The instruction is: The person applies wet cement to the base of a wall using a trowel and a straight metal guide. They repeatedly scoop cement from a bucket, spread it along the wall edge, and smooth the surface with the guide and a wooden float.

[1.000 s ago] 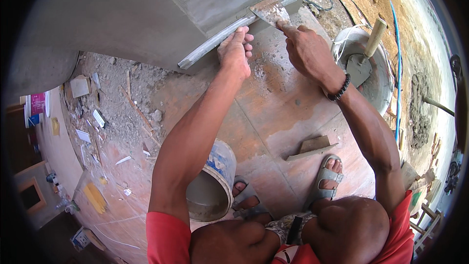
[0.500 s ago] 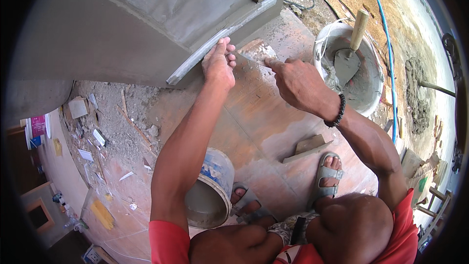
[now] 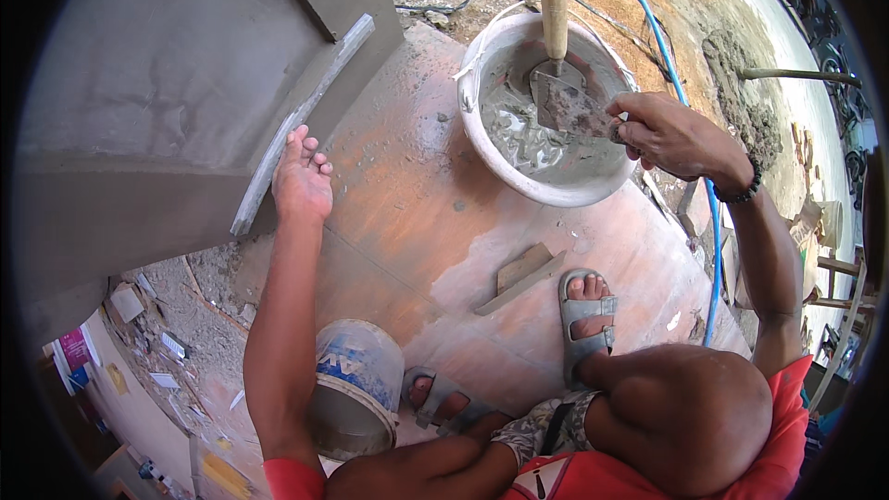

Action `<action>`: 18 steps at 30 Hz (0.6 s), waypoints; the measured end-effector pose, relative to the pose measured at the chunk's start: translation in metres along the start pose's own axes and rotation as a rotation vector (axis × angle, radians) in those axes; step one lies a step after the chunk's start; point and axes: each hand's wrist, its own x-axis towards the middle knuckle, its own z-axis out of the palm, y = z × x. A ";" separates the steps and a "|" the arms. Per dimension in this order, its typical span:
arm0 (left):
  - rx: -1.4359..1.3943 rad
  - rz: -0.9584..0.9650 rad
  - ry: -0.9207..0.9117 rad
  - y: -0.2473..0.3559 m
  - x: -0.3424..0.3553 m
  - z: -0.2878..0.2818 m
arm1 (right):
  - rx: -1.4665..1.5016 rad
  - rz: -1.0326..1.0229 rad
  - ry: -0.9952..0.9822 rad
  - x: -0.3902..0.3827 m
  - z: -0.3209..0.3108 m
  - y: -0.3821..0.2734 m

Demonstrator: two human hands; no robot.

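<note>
Fingers of the right hand (image 3: 671, 137) grip a trowel (image 3: 572, 109) (over the mortar basin (image 3: 482, 125)); left hand (image 3: 301, 181) presses a straightedge (image 3: 301, 120).

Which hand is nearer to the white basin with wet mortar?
The right hand. It is over the white basin rim, holding a small trowel inside it. The left hand is apart, pressing a long straightedge against the wall.

Our left hand (image 3: 301, 181) reaches forward on a straight arm, fingers together and extended, palm down. Our right hand (image 3: 662, 134) is out to the right, elbow bent, fingers curled in a closed grip.
</note>
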 end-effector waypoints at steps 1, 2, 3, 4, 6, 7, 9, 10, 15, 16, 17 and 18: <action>0.001 0.008 -0.001 -0.001 0.002 -0.003 | 0.003 0.034 -0.059 0.010 0.002 0.002; -0.001 0.013 -0.010 -0.004 0.005 -0.005 | -0.032 -0.047 -0.035 0.020 0.006 0.009; -0.002 0.013 -0.017 -0.006 0.008 -0.006 | -0.069 -0.127 -0.012 0.031 0.011 0.020; 0.008 0.016 -0.010 -0.006 0.008 -0.007 | -0.141 -0.251 0.022 0.048 0.019 0.035; 0.019 0.029 0.008 -0.005 0.009 -0.008 | -0.297 -0.504 0.094 0.077 0.032 0.058; 0.018 0.028 0.005 -0.004 0.009 -0.010 | -0.327 -0.483 0.090 0.082 0.035 0.056; 0.014 0.023 -0.002 -0.003 0.008 -0.012 | -0.390 -0.440 0.082 0.090 0.041 0.051; 0.015 0.028 -0.008 -0.002 0.007 -0.012 | -0.425 -0.434 0.084 0.093 0.043 0.052; 0.022 0.033 -0.020 -0.006 0.005 -0.006 | -0.529 -0.387 -0.020 0.101 0.051 0.062; 0.023 0.038 -0.016 -0.005 0.006 -0.007 | -0.534 -0.393 -0.033 0.101 0.051 0.060; 0.025 0.042 -0.012 -0.005 0.006 -0.009 | -0.538 -0.399 -0.047 0.100 0.050 0.057; 0.027 0.046 -0.009 -0.005 0.007 -0.010 | -0.543 -0.403 -0.060 0.099 0.050 0.055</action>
